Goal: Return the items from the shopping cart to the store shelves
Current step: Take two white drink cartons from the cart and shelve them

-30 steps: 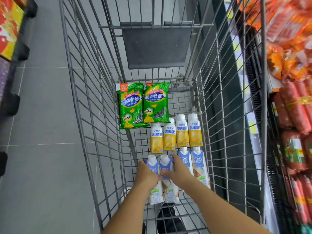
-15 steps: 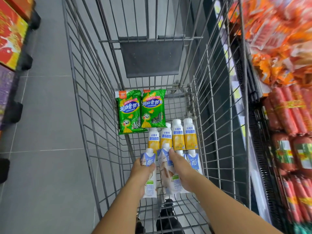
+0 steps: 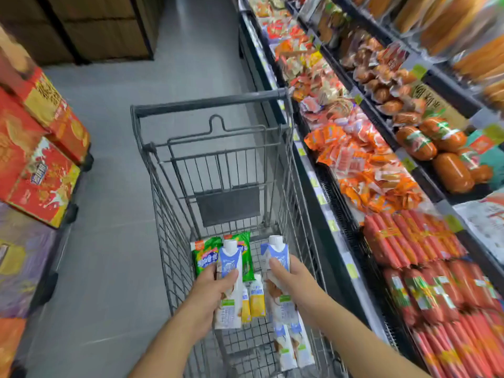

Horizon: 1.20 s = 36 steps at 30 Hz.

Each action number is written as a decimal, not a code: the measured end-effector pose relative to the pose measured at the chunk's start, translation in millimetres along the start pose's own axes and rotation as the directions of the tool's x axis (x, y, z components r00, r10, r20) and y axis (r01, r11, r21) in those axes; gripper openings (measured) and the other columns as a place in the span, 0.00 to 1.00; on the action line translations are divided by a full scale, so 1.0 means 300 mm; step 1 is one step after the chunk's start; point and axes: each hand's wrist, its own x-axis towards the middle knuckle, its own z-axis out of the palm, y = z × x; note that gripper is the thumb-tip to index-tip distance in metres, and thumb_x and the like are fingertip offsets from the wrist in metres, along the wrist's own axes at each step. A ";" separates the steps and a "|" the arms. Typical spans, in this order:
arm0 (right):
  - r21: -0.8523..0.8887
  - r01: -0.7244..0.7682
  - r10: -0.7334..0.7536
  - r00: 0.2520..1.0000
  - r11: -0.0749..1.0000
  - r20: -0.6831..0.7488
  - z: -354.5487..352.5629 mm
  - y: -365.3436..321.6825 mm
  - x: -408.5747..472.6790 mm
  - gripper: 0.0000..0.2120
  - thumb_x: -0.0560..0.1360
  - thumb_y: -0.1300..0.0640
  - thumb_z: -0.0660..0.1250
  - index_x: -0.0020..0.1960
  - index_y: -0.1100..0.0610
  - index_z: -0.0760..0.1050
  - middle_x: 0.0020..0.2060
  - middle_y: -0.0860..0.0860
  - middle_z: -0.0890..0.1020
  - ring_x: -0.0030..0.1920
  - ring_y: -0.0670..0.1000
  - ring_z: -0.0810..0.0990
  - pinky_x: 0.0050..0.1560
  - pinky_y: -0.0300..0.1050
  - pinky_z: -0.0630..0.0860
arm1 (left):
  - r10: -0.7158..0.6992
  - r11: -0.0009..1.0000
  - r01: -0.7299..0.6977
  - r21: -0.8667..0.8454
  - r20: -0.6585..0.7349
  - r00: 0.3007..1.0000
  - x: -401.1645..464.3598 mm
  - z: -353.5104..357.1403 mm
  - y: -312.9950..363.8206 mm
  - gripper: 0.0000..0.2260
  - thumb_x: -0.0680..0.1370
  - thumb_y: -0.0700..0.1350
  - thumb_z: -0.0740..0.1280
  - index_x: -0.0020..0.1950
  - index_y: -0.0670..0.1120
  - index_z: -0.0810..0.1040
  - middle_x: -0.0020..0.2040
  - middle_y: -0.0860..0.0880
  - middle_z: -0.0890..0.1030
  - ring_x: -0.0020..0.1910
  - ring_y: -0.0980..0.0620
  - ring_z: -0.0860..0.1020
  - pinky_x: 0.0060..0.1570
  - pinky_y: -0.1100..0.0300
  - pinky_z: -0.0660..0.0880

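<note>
Above the cart (image 3: 152,170), each hand grips a carton; sausage shelves (image 3: 409,186) alongside.

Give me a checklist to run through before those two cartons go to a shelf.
1. Left hand grips its blue-and-white carton: ok.
2. Right hand grips the second carton: ok.
3. Both cartons lifted off the shopping cart floor: ok.
4. Matching carton spot on the shelves alongside: not ok, only sausages and snack packs show.
5. Cart emptied: not ok, green packs, yellow cartons and two more blue cartons remain.
6. Caps sealed: cannot tell.
</note>
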 end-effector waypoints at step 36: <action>-0.133 0.381 -0.141 -0.007 0.915 -0.990 -0.391 0.178 -2.406 0.20 0.75 0.39 0.64 0.57 0.54 0.71 0.39 0.47 0.76 0.39 0.46 0.76 0.39 0.39 0.72 | -0.115 0.717 -0.666 0.207 0.977 0.179 -1.742 1.231 -0.397 0.07 0.80 0.43 0.67 0.58 0.50 0.77 0.57 0.39 0.82 0.53 0.38 0.80 0.57 0.37 0.75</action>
